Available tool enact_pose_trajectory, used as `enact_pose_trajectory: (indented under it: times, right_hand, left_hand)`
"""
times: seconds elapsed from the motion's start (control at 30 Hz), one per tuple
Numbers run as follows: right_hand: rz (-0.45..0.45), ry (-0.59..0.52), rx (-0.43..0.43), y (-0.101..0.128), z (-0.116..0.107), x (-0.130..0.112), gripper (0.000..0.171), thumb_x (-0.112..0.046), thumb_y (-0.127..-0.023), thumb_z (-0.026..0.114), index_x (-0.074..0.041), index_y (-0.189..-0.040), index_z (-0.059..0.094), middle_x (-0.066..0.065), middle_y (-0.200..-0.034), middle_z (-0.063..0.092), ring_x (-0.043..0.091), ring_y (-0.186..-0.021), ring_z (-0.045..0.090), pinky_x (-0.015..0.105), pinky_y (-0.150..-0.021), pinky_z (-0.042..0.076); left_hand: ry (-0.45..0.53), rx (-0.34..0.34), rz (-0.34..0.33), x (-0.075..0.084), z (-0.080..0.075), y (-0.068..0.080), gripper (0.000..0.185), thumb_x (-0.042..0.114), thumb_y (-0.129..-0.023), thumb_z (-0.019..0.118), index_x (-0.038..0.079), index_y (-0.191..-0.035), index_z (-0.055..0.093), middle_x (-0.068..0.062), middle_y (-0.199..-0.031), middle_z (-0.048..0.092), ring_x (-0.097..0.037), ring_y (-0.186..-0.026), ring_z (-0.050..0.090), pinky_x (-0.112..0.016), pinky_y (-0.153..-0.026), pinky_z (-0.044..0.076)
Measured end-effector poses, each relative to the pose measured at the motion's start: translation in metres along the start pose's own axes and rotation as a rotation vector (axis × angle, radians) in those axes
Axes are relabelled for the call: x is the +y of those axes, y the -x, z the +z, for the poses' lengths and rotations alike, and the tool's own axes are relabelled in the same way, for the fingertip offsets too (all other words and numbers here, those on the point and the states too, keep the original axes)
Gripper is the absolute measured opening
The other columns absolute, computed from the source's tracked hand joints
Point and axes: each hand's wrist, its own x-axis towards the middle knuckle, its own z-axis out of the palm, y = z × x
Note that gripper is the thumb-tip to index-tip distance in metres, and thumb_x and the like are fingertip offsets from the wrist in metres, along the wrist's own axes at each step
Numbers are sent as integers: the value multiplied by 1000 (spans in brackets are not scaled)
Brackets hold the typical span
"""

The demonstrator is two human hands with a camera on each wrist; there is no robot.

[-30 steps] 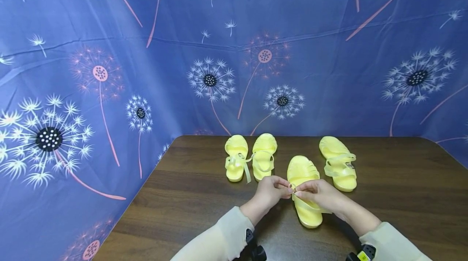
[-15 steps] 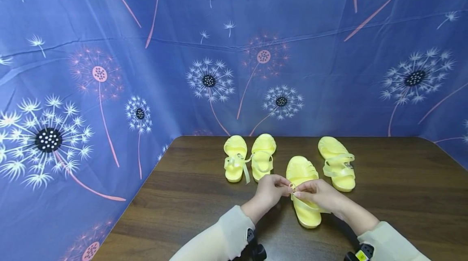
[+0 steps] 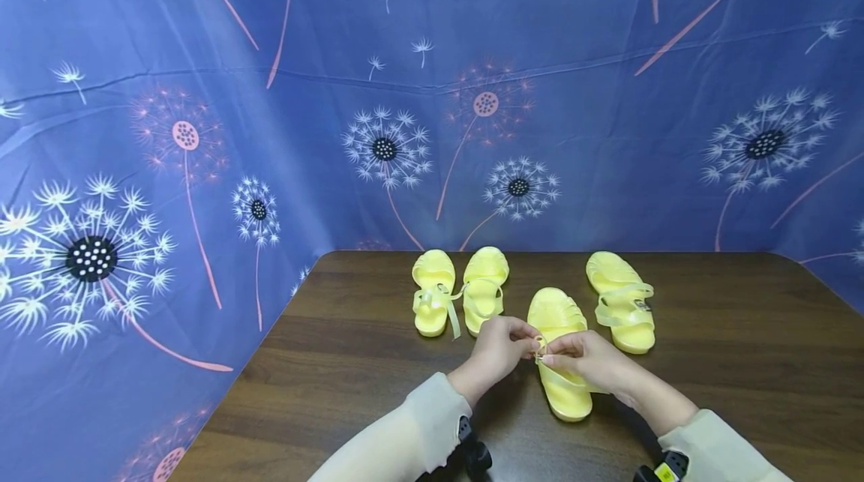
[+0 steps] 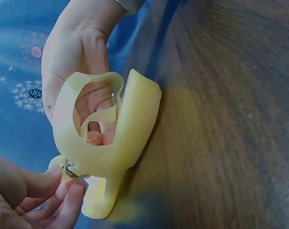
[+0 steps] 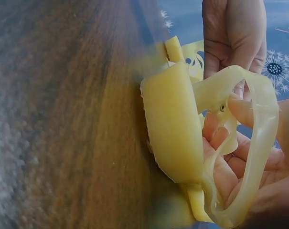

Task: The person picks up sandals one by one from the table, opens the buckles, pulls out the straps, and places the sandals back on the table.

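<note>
Since the frame from 1 second ago almost nothing has shifted: both hands have crept a touch farther from the person along the sandal, and the rest lies as it did.

Behind everything hangs a blue dandelion-print cloth (image 3: 202, 130), running round the back and the left side. In front of it stands the dark wooden counter (image 3: 742, 362). On it lie 4 yellow jelly sandals. 2 of them sit side by side near the far edge, the far-left sandal (image 3: 432, 294) with its strap hanging loose and the sandal beside it (image 3: 487, 283) just touching it. The far-right sandal (image 3: 622, 302) lies apart, its strap done up across the top.

The near sandal (image 3: 560, 384) lies toe away from the person, between the 2 hands. The left hand (image 3: 496, 351) and the right hand (image 3: 590, 358) meet over its ankle strap (image 3: 553, 373). The left grip is clamped with thumb and fingertips on the small metal buckle (image 4: 70, 171); the right grip is clamped on the strap end just beside it. Cream sleeves (image 3: 412, 433) cover both forearms.
</note>
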Motion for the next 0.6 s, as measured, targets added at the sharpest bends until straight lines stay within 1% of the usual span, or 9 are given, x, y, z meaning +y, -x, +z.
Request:
enact_pose_trajectory:
  times: [0.07,0.17,0.23,0.3,0.43,0.6]
  right_hand:
    - [5,9,1,-1,0,0,31,-28,-92,66,0,-106,69,6,-103,70,13,-95,59,28,-80,48]
    - [28,13,8,0,0,0,32,-30,-92,66,-1,-107,69,5,-105,70,13,-98,59,29,-81,48]
    - [39,11,10,0,0,-1,33,-31,-92,66,-2,-108,68,5,-106,69,14,-99,59,29,-82,48]
    - [50,6,14,1,0,-1,34,-32,-92,66,-3,-108,68,4,-106,69,14,-100,59,29,-83,48]
    - [52,5,17,1,0,-1,35,-32,-92,66,-2,-109,67,3,-104,68,14,-98,58,29,-82,48]
    - [74,10,16,1,1,-1,36,-34,-92,66,-3,-110,67,3,-104,68,15,-100,58,32,-84,49]
  left_hand:
    - [-14,5,2,-1,-1,1,4,2,-84,72,2,-87,74,-4,-75,72,-3,-60,62,-16,-57,52]
    - [-10,12,6,-1,-1,2,4,3,-85,71,2,-88,74,-4,-75,72,-3,-61,62,-15,-57,50]
    - [25,15,-12,-2,0,3,4,2,-86,70,1,-88,74,-5,-76,73,-4,-62,64,-15,-58,51]
    - [69,16,-33,-3,0,4,5,2,-86,70,0,-88,73,-7,-76,73,-7,-64,66,-18,-59,54]
    - [115,13,-60,-8,0,6,6,2,-87,69,-3,-87,72,-10,-75,73,-14,-65,69,-23,-61,57]
    - [141,-30,-75,-11,-1,9,9,2,-87,69,-6,-86,73,-14,-74,72,-22,-65,71,-26,-60,59]
